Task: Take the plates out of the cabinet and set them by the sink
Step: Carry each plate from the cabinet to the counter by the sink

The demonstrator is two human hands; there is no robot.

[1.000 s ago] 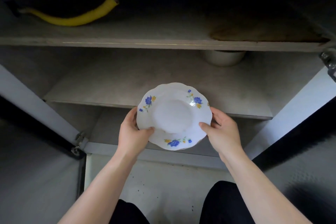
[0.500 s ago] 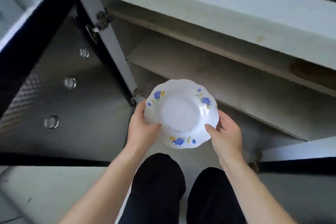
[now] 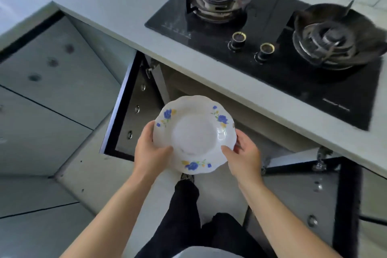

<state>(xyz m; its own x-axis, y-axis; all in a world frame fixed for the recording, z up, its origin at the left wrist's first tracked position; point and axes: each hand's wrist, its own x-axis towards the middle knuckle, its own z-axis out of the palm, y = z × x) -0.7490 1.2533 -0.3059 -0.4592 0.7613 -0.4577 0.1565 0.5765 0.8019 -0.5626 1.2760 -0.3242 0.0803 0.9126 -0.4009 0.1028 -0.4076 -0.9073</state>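
A white plate [image 3: 194, 134] with a scalloped rim and blue and yellow flowers is held level in front of me, below the counter edge. My left hand [image 3: 149, 148] grips its left rim, thumb on top. My right hand [image 3: 244, 157] grips its right rim the same way. What looks like a second plate's rim shows just under it. The open cabinet [image 3: 209, 98] lies beyond the plate, under the counter; its shelves are mostly hidden. No sink is in view.
A black two-burner gas hob [image 3: 272, 44] sits in the pale countertop [image 3: 129, 6] above the cabinet. The left cabinet door [image 3: 134, 107] and the right door [image 3: 326, 201] stand open on either side of me. My dark-trousered legs [image 3: 188, 216] stand on a pale floor.
The view has risen from inside the cabinet to above the counter. The plate has come out of the cabinet and up, still gripped by both hands.
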